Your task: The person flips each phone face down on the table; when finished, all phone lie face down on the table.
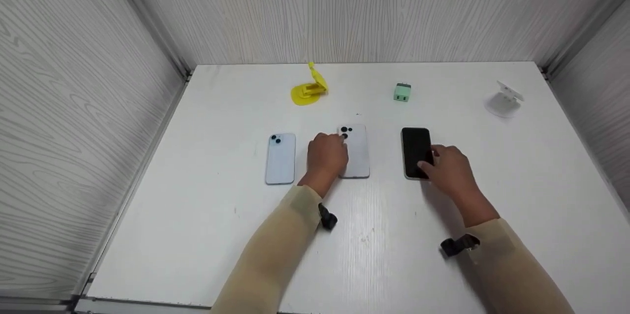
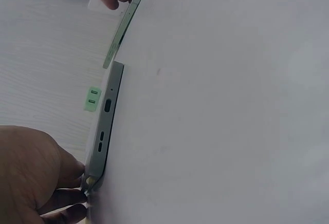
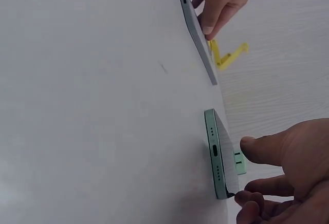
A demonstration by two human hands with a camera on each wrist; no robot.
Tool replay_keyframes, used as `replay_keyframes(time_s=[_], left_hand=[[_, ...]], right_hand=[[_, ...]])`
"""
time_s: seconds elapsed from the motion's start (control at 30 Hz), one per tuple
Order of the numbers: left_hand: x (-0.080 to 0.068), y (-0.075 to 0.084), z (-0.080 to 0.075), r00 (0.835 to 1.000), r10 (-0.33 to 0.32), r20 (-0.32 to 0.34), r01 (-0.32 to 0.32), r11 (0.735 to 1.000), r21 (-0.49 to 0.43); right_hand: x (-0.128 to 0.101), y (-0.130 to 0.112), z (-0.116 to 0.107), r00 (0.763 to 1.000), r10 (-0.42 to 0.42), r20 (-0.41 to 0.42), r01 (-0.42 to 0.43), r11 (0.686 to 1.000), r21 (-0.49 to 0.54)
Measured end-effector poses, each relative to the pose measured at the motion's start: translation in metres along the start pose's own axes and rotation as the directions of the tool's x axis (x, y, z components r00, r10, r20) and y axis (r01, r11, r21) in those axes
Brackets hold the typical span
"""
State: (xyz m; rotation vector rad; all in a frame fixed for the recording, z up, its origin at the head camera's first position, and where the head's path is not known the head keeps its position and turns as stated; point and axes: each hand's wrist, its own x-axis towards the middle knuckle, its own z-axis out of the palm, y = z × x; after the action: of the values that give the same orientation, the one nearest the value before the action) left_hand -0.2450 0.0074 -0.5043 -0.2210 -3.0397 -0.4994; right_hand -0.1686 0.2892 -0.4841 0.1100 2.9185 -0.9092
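Three phones lie in a row. My left hand [image 1: 328, 152] is at the left side of the middle, white phone [image 1: 358, 154], which lies back up with dark round camera lenses. Its curled fingers pinch that edge, one fingertip by the lenses. My right hand [image 1: 449, 170] is at the right edge of the black-screened phone [image 1: 413, 149], which lies screen up and shows a green side [image 3: 216, 154] in the right wrist view. There the thumb stands above the screen, apart from it, with curved fingertips right at the edge. The pale blue phone [image 1: 280, 160] lies left of my left hand.
Behind the phones stand a yellow folding phone stand [image 1: 307, 93], a green plug adapter [image 1: 402, 92] and a white stand [image 1: 508, 92] at the right. Panelled walls [image 1: 344, 14] border the white table [image 1: 197, 235] at the back and sides.
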Motion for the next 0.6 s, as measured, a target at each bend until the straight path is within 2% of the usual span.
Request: replay_keyframes(time_s=[0.17, 0.4, 0.6], left_hand=[[-0.001, 0.000, 0.001, 1.000, 0.009, 0.004, -0.009, 1.000, 0.003], [-0.002, -0.001, 0.000, 1.000, 0.012, -0.010, -0.013, 1.000, -0.020], [-0.002, 0.004, -0.003, 1.000, -0.030, -0.003, 0.029, 0.997, -0.068]], right_hand=[[-0.003, 0.008, -0.002, 1.000, -0.006, 0.002, 0.006, 0.999, -0.035], [-0.004, 0.013, -0.001, 1.000, -0.006, 0.024, 0.006, 1.000, 0.007], [-0.002, 0.014, -0.001, 1.000, -0.001, 0.027, 0.000, 1.000, 0.025]])
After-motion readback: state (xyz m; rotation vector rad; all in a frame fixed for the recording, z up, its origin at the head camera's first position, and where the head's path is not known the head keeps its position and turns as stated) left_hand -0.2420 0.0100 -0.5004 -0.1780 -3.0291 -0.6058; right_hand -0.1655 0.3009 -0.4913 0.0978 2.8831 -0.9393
